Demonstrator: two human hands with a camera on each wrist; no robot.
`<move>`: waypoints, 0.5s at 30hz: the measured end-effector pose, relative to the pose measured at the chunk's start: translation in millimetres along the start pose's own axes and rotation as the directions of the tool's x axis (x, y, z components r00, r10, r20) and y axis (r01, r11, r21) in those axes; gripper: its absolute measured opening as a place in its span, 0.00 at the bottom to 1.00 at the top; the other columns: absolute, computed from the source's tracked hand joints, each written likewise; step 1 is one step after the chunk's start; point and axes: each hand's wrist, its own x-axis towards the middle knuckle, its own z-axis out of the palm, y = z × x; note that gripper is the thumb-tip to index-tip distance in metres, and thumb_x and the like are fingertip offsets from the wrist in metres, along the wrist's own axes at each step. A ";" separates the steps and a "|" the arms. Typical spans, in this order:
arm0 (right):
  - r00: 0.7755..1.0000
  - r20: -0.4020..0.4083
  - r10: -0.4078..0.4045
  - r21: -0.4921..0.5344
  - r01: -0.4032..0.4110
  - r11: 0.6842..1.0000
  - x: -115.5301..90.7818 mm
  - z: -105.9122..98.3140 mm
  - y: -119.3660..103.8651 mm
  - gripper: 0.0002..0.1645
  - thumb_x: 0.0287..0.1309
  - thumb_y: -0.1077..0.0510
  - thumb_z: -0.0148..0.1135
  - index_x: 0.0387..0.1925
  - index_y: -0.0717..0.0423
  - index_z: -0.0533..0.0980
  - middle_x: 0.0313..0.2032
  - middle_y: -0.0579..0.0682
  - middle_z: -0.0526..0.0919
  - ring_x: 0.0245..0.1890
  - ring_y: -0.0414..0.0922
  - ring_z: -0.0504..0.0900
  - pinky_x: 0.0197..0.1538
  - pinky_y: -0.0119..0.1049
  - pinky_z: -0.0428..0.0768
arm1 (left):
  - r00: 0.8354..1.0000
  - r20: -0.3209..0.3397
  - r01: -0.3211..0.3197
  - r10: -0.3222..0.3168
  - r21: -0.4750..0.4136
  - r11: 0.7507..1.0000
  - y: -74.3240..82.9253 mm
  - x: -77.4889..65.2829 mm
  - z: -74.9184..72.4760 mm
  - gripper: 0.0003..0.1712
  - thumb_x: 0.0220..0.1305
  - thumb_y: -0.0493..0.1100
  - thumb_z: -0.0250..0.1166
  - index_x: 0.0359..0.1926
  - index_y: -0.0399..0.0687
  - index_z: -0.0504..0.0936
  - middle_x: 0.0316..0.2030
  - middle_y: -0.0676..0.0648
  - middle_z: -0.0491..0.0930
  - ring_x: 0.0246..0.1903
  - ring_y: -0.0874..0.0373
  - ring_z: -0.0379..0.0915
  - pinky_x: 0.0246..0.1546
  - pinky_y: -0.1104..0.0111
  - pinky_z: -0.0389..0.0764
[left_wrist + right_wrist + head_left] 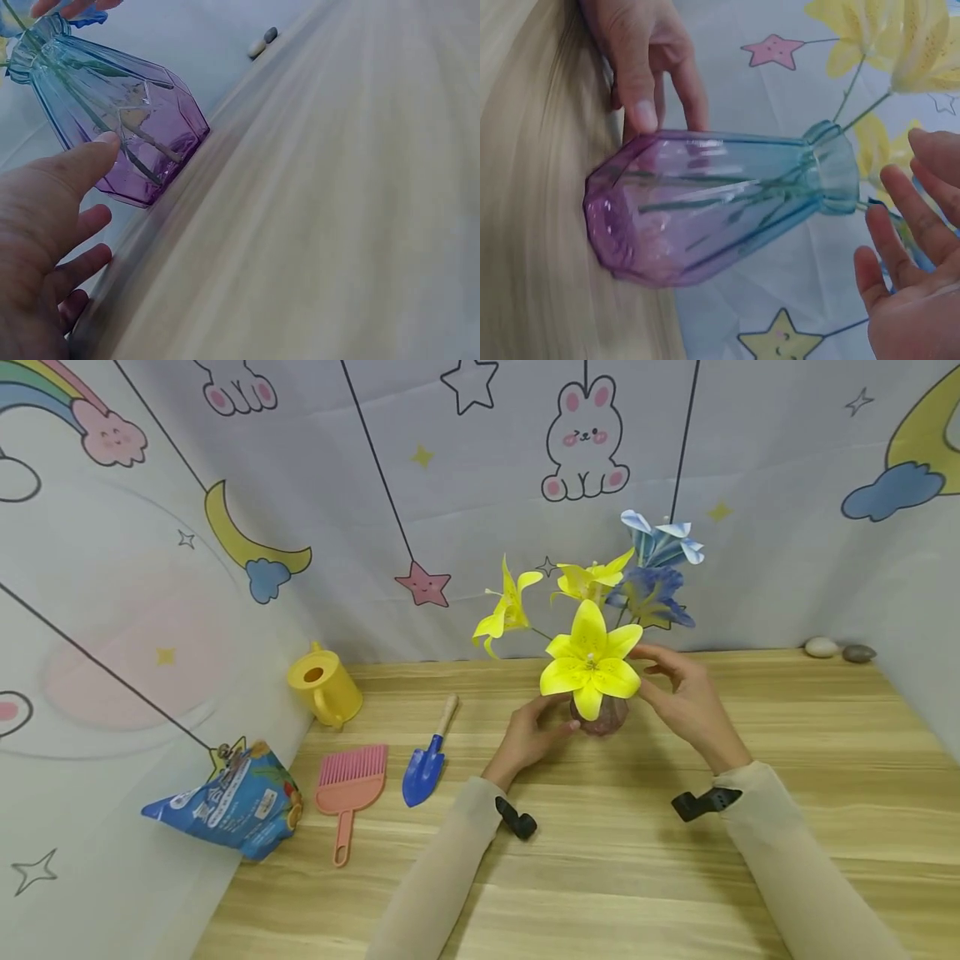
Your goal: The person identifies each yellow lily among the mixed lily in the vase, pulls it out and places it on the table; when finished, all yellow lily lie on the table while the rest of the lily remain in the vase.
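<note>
A faceted glass vase (727, 202), blue-green at the neck and purple at the base, stands on the table with green stems inside. My left hand (525, 737) holds its lower body, thumb in front and fingers reaching behind. My right hand (686, 702) is raised beside the vase mouth; its fingers (922, 217) are spread and apart from the glass in the right wrist view. Yellow lilies (590, 662) and blue flowers (656, 589) fan out above the neck. The front lily hides most of the vase in the head view.
On the left lie a blue trowel (425, 772), a pink brush (349, 785) and a blue printed bag (243, 806). Behind them is a yellow watering can (337, 689). Two stones, one pale (821, 647) and one dark (858, 653), sit at the back right by the curtain (480, 493).
</note>
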 end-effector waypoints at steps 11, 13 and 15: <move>0.999 0.027 0.031 0.038 -0.032 0.999 13.6 10.1 1.9 0.14 0.69 0.63 0.70 0.53 0.60 0.88 0.42 0.27 0.86 0.48 0.35 0.80 0.65 0.49 0.73 | 1.000 -0.012 -0.017 0.017 -0.011 1.000 0.2 3.7 2.0 0.27 0.72 0.54 0.73 0.69 0.57 0.83 0.69 0.53 0.82 0.78 0.54 0.69 0.82 0.51 0.65; 0.999 0.028 0.023 0.051 -0.025 0.998 14.6 10.8 2.2 0.11 0.69 0.64 0.70 0.49 0.61 0.88 0.39 0.29 0.87 0.47 0.36 0.80 0.63 0.42 0.72 | 1.000 -0.015 -0.019 0.019 -0.014 1.000 -0.4 3.6 2.0 0.26 0.72 0.54 0.73 0.68 0.57 0.83 0.69 0.53 0.83 0.77 0.54 0.70 0.82 0.52 0.65; 0.999 0.028 0.021 0.063 -0.022 0.998 15.0 11.3 2.6 0.11 0.68 0.64 0.70 0.49 0.62 0.89 0.38 0.30 0.88 0.48 0.36 0.80 0.61 0.37 0.72 | 1.000 -0.016 -0.022 0.021 -0.017 1.000 -0.8 3.4 2.0 0.26 0.72 0.53 0.73 0.68 0.57 0.83 0.68 0.53 0.84 0.77 0.54 0.71 0.82 0.51 0.66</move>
